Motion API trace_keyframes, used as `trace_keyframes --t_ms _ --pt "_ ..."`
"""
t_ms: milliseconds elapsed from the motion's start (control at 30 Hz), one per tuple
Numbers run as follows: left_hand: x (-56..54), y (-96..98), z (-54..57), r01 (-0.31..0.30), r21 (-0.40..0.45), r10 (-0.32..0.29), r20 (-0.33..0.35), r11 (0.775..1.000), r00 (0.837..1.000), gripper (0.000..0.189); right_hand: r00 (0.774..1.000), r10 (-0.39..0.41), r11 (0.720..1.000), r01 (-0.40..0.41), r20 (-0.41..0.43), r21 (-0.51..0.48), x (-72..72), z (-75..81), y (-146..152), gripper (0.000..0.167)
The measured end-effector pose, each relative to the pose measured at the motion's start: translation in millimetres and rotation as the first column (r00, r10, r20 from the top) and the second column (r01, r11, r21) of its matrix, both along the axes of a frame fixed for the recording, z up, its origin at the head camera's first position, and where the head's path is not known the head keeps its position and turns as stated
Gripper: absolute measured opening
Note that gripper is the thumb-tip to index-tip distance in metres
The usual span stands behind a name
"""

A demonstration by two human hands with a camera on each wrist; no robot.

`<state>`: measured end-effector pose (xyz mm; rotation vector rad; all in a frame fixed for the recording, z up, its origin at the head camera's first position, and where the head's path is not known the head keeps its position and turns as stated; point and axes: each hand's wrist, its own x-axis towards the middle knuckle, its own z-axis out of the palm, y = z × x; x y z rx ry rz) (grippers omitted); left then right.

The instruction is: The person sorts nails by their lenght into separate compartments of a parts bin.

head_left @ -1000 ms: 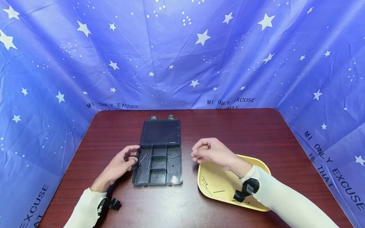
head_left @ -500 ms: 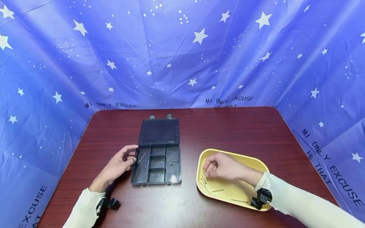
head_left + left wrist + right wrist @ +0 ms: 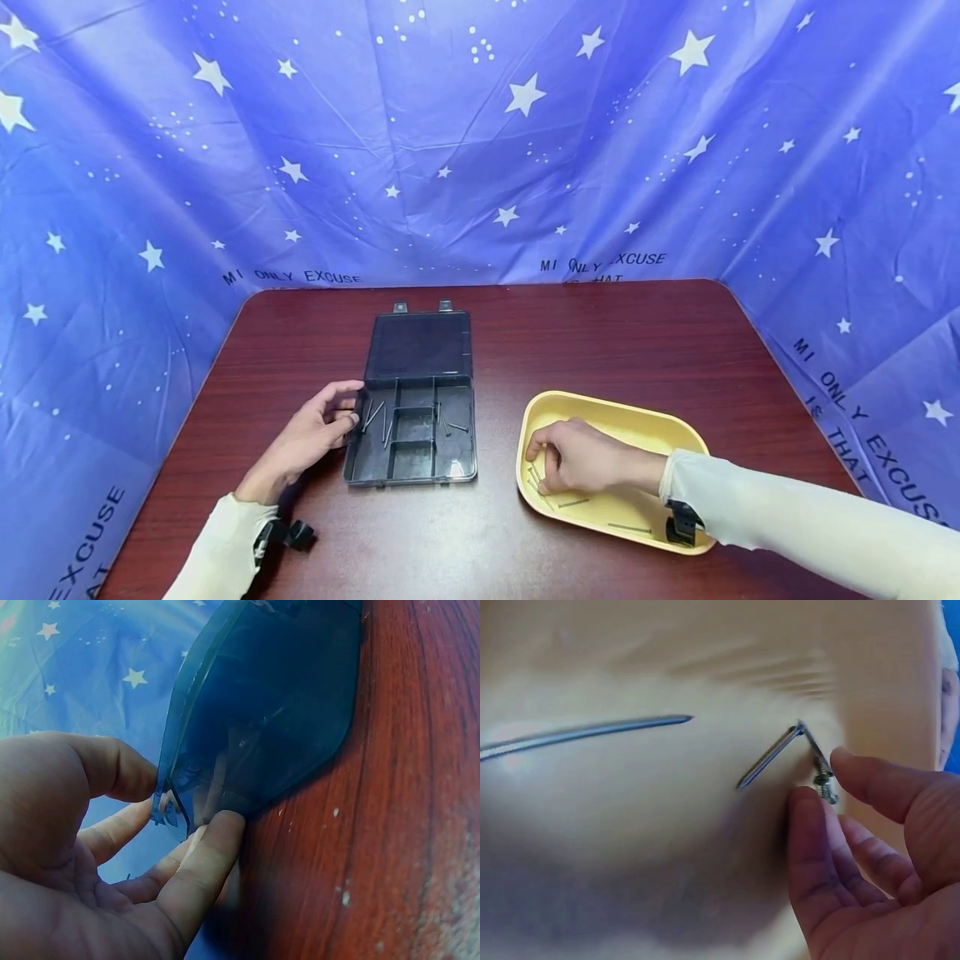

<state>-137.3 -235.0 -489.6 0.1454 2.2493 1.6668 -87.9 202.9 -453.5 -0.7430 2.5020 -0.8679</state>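
Observation:
A dark, see-through compartment box (image 3: 453,454) lies with its lid laid back on the table. My left hand (image 3: 311,433) holds it at the left wall, fingers and thumb at the rear corner; the left wrist view shows the fingertips against the box side (image 3: 277,712). My right hand (image 3: 588,457) is down inside a yellow tray (image 3: 686,437), thumb and fingers spread apart. In the right wrist view a small threaded screw (image 3: 824,784) shows right at the fingertips, beside two nails (image 3: 769,756) meeting at an angle. A longer nail (image 3: 585,735) lies farther left.
Several nails lie in the box's left compartment and more small pieces in its right one. In the tray, one nail (image 3: 573,502) lies below my right hand and another nail (image 3: 630,528) near the front wall. A starry blue curtain (image 3: 480,167) surrounds the wooden table (image 3: 600,333).
My right hand has moved from above the table, between box and tray, down into the tray, and its fingers have spread. A small piece in the box's right compartment has shifted. The left hand stays put.

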Motion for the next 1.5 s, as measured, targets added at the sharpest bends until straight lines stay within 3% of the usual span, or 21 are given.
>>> trace_keyframes --t_ms 333,533,667,800,1000,1333,1500 --pt "-0.3 0.4 -0.8 -0.013 0.017 0.013 0.006 1.0 1.0 0.053 0.999 -0.01 1.0 0.01 0.032 0.006 -5.7 1.4 -1 0.029" --pt "-1.0 -0.6 -0.4 -0.016 0.017 0.016 0.002 1.0 1.0 0.053 1.0 -0.013 0.999 0.014 -0.009 0.042 -6.6 3.0 -2 0.041" --pt "-0.9 -0.6 -0.9 -0.01 0.027 0.01 0.002 1.0 1.0 0.053 1.0 -0.027 0.998 0.027 -0.003 0.051 -5.3 2.4 -3 0.031" --pt "-0.5 -0.6 -1.9 -0.009 0.035 0.009 0.005 0.999 1.0 0.052 0.998 -0.025 0.999 0.027 -0.053 0.045 -4.7 0.3 -4 0.025" --pt "-0.5 -0.6 -2.6 -0.009 0.033 0.008 0.005 0.999 1.0 0.052 0.993 -0.011 0.999 0.017 -0.116 0.044 -4.7 -2.7 -4 0.035" --pt "-0.7 0.0 0.0 -0.014 0.021 0.014 0.015 1.0 1.0 0.053 1.0 0.003 1.0 -0.003 -0.023 0.007 -5.3 1.8 -1 0.034" --pt "-0.4 -0.1 1.0 -0.016 0.015 0.016 0.019 1.0 1.0 0.052 0.999 -0.009 0.996 0.012 0.033 -0.085 -8.9 13.3 1 0.03"
